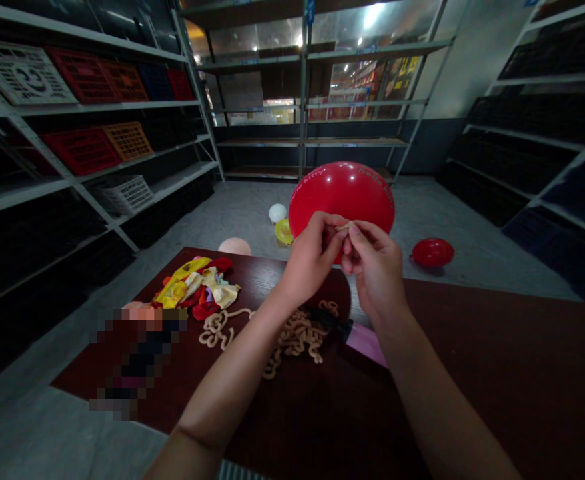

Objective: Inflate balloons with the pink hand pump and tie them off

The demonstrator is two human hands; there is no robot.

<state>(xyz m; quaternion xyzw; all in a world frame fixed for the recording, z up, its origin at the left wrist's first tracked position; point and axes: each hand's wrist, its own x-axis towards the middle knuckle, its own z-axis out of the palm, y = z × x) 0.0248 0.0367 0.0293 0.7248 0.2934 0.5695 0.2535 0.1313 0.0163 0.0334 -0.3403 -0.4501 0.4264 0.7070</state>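
Note:
A large inflated red balloon with pale lettering is just beyond my two hands, above the table's far edge. My left hand is closed at the balloon's near end, where the neck is hidden behind the fingers. My right hand pinches beside it, the two hands touching or almost so. A short bit of beige string shows between the fingertips. Below my hands a tangled pile of beige string lies on the dark table. A pink and black hand pump lies partly behind my right forearm.
Flat balloons in several colours are heaped at the table's left. On the floor beyond lie inflated balloons: red, yellow, white and pale pink. Shelves with crates line the left. A pixelated patch covers the table's left corner.

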